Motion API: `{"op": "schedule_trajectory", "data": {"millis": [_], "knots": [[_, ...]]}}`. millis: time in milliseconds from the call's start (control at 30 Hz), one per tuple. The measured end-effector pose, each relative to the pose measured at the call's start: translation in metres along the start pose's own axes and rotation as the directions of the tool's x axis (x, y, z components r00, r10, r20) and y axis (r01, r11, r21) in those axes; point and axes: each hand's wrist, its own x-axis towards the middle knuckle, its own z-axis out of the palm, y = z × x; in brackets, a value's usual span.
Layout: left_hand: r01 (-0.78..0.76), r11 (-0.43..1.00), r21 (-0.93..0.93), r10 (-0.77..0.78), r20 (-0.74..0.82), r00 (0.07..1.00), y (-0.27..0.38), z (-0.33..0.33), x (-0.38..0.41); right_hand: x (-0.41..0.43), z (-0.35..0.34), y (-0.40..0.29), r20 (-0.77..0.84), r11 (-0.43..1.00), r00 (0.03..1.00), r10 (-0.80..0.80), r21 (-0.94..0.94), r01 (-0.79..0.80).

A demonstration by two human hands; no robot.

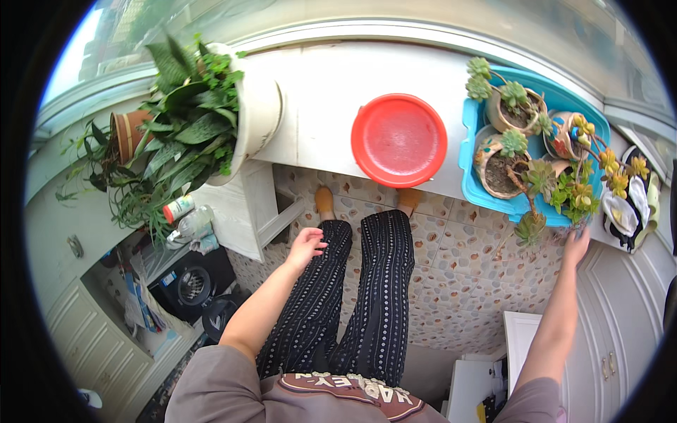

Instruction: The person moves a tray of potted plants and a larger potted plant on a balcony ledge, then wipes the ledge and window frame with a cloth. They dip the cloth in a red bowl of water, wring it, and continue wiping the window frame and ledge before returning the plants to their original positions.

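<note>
My right hand (576,245) reaches to the near right corner of a blue plastic tub (470,181) on the white ledge. Its fingertips meet the edge of the foliage and the rim, so I cannot tell whether they grip anything. Potted succulents stand or lean inside the tub, among them one in a round clay pot (489,166) and one in a painted pot (561,135). A rosette (530,228) hangs over the tub's near side. My left hand (308,246) hovers above my left leg, with bent fingers apart and nothing in them. A red plastic basin (399,140) rests on the ledge between the hands.
At the left, a large white pot (260,119) holds leafy plants beside a brown pot (129,135). A clear plastic bottle (194,222) and a black washing machine (193,283) are below. Shoes (624,211) lie right of the tub. White cabinets (613,312) border the pebble-patterned floor (465,259).
</note>
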Motion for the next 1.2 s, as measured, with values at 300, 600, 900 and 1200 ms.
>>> {"op": "schedule_trajectory", "data": {"millis": [300,600,900,1200], "knots": [[-0.092,0.978,-0.186,0.115,0.114,0.987,-0.038,-0.016,-0.039,-0.287,-0.063,-0.137,0.498,0.542,0.775,0.389,0.557,-0.629],[-0.101,0.853,-0.512,0.125,0.013,0.992,-0.148,-0.109,-0.083,-0.366,-0.158,-0.511,0.81,0.121,0.352,-0.469,0.454,-0.883],[0.016,0.377,-0.926,0.415,0.184,0.891,-0.231,-0.256,-0.182,-0.594,-0.201,-0.679,0.815,0.628,0.068,-0.575,0.493,-0.602],[-0.243,0.199,-0.95,0.433,-0.137,0.891,-0.309,-0.323,-0.209,-0.733,-0.176,-0.711,0.697,0.701,0.115,-0.708,0.713,0.002]]}}
